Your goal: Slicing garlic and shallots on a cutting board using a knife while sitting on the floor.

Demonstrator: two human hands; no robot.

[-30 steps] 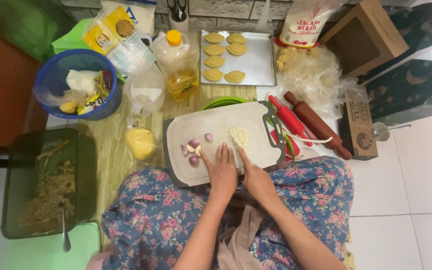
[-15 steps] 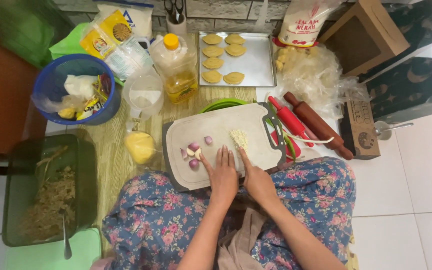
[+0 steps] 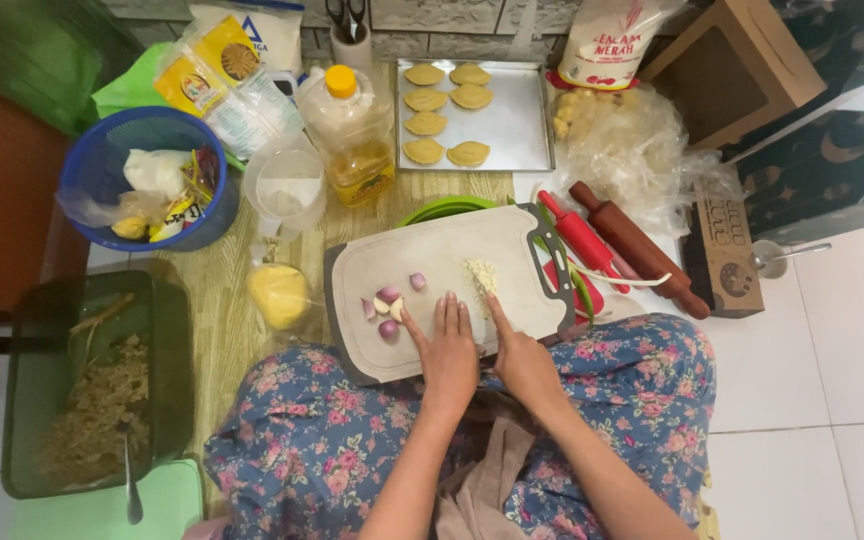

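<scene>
While both hands rest flat on the board, the left hand touches the shallots with open fingers and the right hand points toward minced garlic, holding nothing.

The green bowl sits mostly hidden behind the cutting board, contents perhaps unseeable.

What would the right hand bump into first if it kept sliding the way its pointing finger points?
Most likely the little pile of chopped pale bits on the cutting board. The right hand points its finger up the board, and the pile lies just past the fingertip. The board's dark handle slot comes after.
</scene>
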